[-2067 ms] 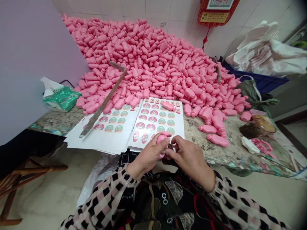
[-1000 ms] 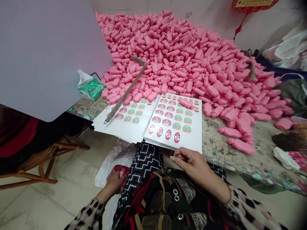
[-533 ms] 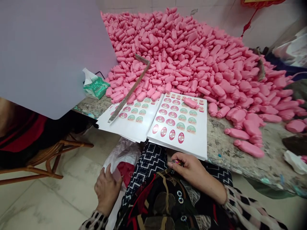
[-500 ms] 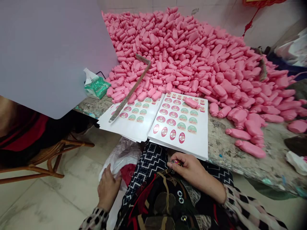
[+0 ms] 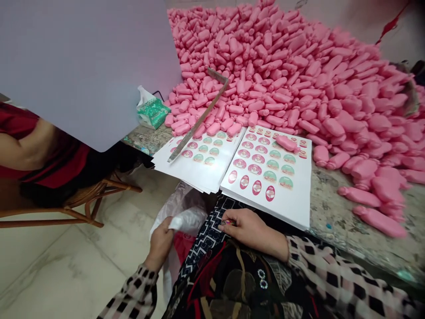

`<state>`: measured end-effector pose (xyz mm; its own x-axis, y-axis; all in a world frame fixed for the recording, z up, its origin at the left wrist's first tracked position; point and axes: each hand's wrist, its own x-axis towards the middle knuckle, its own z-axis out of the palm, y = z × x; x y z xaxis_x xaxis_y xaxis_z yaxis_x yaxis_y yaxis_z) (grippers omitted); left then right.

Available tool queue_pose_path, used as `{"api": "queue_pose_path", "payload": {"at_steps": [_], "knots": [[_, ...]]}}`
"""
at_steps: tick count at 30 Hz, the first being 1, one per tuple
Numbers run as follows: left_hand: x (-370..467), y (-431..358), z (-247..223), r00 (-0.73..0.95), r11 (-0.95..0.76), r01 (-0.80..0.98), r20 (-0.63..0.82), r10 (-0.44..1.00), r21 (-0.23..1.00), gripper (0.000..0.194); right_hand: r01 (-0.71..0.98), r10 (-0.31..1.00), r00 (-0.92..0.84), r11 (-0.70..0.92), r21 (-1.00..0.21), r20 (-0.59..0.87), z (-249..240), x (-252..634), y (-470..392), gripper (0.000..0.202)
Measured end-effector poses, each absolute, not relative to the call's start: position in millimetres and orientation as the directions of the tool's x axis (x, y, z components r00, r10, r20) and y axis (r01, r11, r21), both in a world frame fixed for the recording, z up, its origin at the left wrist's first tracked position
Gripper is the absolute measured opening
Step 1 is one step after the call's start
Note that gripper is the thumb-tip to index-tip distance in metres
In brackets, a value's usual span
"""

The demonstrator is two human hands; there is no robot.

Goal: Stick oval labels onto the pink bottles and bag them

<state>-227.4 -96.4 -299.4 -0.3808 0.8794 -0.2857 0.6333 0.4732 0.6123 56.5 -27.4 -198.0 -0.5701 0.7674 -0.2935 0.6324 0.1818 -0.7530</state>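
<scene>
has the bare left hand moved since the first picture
Yes: left hand moved left and lower, from the white printed paper stack to the white plastic bag.

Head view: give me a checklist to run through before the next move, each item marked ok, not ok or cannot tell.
1. Left hand gripping the translucent white plastic bag by its edge: ok.
2. Right hand pinching the small multicoloured object: ok.
3. That object identified: cannot tell, fingers hide most of it.
4. Right-hand white paper label stack uncovered: not ok, one pink plastic bottle lies on it.
5. Left-hand white paper label sheets uncovered: not ok, the bent metal bar crosses them.
</scene>
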Motion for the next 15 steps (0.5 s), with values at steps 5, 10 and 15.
{"api": "queue_pose_path", "payload": {"at_steps": [5, 10, 15], "knots": [[-217, -115, -288, -0.327, 0.419, 0.720, -0.261, 0.908, 0.554, 0.044, 0.688, 0.698, -0.631, 0.299, -0.662, -0.340, -206, 31, -18, 0.018], [-217, -149, -298, -0.348, 0.376, 0.846, -0.143, 0.927, 0.379, 0.071, 0.716, 0.659, -0.666, 0.434, -0.547, -0.348, -224, 3, -9, 0.018], [-218, -196, -330, -0.528, 0.632, 0.641, -0.347, 0.775, 0.436, 0.077, 0.730, 0.652, -0.665, 0.464, -0.502, -0.365, -241, 0, -12, 0.021]]}}
